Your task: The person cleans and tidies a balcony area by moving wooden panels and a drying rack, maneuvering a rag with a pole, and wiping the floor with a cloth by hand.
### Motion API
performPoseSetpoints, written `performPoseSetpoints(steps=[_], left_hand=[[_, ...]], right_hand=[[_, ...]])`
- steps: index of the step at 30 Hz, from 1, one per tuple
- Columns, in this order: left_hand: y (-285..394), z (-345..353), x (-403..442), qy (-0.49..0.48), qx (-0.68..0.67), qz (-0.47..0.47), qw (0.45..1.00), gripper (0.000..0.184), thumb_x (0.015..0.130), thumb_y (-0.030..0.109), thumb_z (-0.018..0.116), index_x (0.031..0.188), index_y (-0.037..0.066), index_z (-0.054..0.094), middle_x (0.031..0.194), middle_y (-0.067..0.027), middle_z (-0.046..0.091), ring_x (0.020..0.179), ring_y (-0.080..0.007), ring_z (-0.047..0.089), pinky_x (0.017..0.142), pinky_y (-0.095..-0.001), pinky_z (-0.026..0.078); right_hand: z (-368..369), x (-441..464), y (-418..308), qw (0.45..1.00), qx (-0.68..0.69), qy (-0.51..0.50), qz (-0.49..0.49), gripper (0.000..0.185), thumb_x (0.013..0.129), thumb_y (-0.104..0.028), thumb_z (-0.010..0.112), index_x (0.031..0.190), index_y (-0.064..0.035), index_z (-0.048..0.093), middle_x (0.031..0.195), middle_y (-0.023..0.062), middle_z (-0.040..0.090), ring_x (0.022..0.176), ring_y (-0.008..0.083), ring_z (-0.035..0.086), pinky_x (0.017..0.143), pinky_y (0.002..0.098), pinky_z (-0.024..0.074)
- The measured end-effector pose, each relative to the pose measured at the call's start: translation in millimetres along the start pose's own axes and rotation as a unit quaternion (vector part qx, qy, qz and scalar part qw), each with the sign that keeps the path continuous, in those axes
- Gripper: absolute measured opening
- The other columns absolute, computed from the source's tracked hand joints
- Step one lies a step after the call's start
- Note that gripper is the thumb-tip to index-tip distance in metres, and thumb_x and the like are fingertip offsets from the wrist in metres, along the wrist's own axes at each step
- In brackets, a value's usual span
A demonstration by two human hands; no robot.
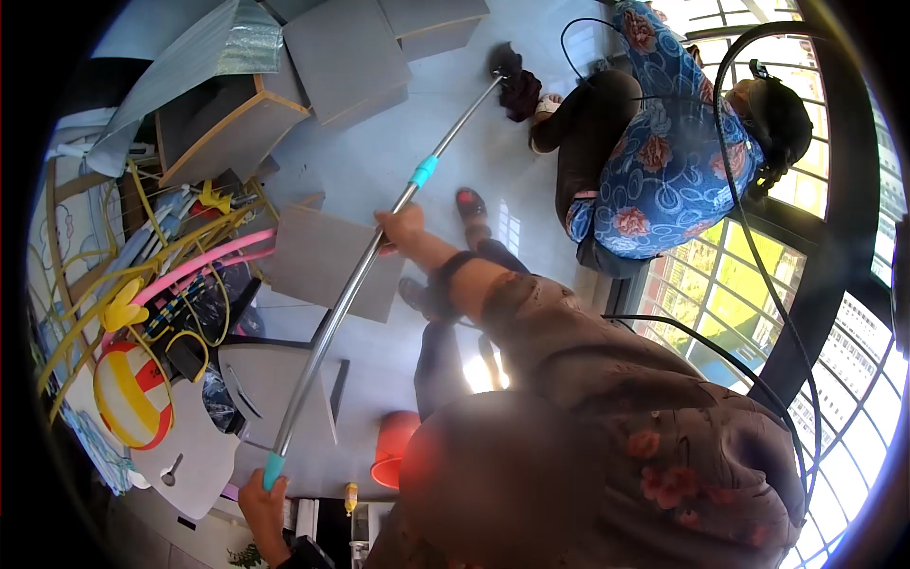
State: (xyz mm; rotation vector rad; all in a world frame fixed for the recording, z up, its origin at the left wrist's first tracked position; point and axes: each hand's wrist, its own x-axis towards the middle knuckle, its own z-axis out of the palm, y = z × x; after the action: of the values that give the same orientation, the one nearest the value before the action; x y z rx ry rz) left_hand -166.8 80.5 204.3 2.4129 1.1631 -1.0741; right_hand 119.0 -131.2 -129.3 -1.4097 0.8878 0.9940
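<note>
Across the pale floor [360, 156]: a mop [337, 324] runs on a slant, its silver pole fitted with teal collars, and I follow its whole length through the head camera.
Mop head [518, 93]: a dark bundle at the far end, near the shoe [544, 109] of a co-worker [654, 180].
Right hand [402, 230]: closed around the pole below the upper teal collar, the arm reaching out of a brown floral sleeve [559, 318].
Left hand [263, 512]: wrapped round the teal grip at the near end (I make out something dark at that wrist, too cut off to name).
Grey panel [313, 256]: behind the pole in my view, left of the right hand.
Volleyball [133, 395]: yellow, white and red, among the clutter at left, below a pink tube [204, 270].
Red bucket [391, 450]: right of the pole's lower stretch, well apart from it.
Co-worker: blue floral top, beside the windows [725, 275]; I cannot tell what their hands hold.
</note>
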Motion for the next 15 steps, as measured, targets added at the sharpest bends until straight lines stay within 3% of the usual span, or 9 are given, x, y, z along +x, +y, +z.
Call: performPoseSetpoints(steps=[3,6,7,10,13,14,15], left_hand=[[-78,5,-62,-0.006,0.005,-0.037,0.999,0.025,0.067,0.024,0.069,0.073,0.003,0.058,0.06,-0.0151,0.057,0.056,-0.0353,0.056,0.053,-0.0423,0.042],[-162,14,-147,0.023,0.184,0.048,0.981,0.041,0.082,0.031,0.058,0.108,0.0,0.056,0.099,-0.0128,0.06,0.088,-0.0295,0.055,0.08,-0.043,0.041],[-186,13,-174,0.064,0.04,0.058,0.995,0.036,0.083,0.026,0.057,0.106,-0.001,0.057,0.097,-0.0139,0.06,0.088,-0.0302,0.054,0.079,-0.0412,0.042],[-149,-15,-200,-0.002,0.131,0.002,0.991,0.036,0.082,0.023,0.059,0.106,-0.003,0.056,0.099,-0.0168,0.059,0.088,-0.0278,0.056,0.076,-0.0388,0.044],[-173,-6,-219,0.022,0.124,-0.127,0.984,0.035,0.075,0.03,0.067,0.093,0.0,0.062,0.074,-0.0182,0.061,0.063,-0.0287,0.055,0.059,-0.0377,0.045],[-193,10,-215,0.023,0.122,-0.126,0.984,0.035,0.075,0.03,0.067,0.093,0.0,0.062,0.074,-0.0182,0.061,0.063,-0.0287,0.055,0.059,-0.0377,0.045],[-214,35,-205,0.062,-0.015,-0.09,0.994,0.035,0.074,0.031,0.068,0.091,0.001,0.063,0.07,-0.0178,0.061,0.06,-0.0283,0.053,0.058,-0.0377,0.044]], right_hand=[[43,-54,47,0.998,-0.017,-0.067,0.005,0.025,0.077,-0.014,0.062,0.078,0.0093,0.053,0.063,0.0186,0.058,0.05,0.0277,0.061,0.038,0.037,0.0521],[78,-108,109,0.991,-0.049,-0.111,0.049,0.027,0.078,-0.017,0.063,0.076,0.0078,0.053,0.059,0.0148,0.057,0.048,0.0258,0.061,0.037,0.035,0.0523],[87,-127,123,0.989,-0.075,-0.111,0.069,0.026,0.078,-0.016,0.063,0.078,0.0067,0.052,0.06,0.0146,0.057,0.048,0.0252,0.06,0.037,0.0348,0.0522],[100,-173,159,0.983,-0.068,-0.132,0.105,0.025,0.077,-0.015,0.064,0.083,0.0031,0.048,0.066,0.0139,0.057,0.05,0.024,0.061,0.038,0.0354,0.0531],[88,-184,170,0.975,-0.036,-0.181,0.124,0.024,0.078,-0.014,0.064,0.084,0.0034,0.049,0.073,0.0143,0.058,0.055,0.0238,0.062,0.041,0.0365,0.0543],[79,-181,165,0.975,-0.038,-0.18,0.123,0.024,0.078,-0.014,0.064,0.084,0.0034,0.049,0.073,0.0143,0.058,0.055,0.0238,0.062,0.041,0.0365,0.0543],[66,-175,158,0.978,-0.029,-0.177,0.103,0.024,0.078,-0.014,0.063,0.085,0.0044,0.05,0.074,0.0147,0.058,0.056,0.0238,0.061,0.042,0.037,0.0549]])
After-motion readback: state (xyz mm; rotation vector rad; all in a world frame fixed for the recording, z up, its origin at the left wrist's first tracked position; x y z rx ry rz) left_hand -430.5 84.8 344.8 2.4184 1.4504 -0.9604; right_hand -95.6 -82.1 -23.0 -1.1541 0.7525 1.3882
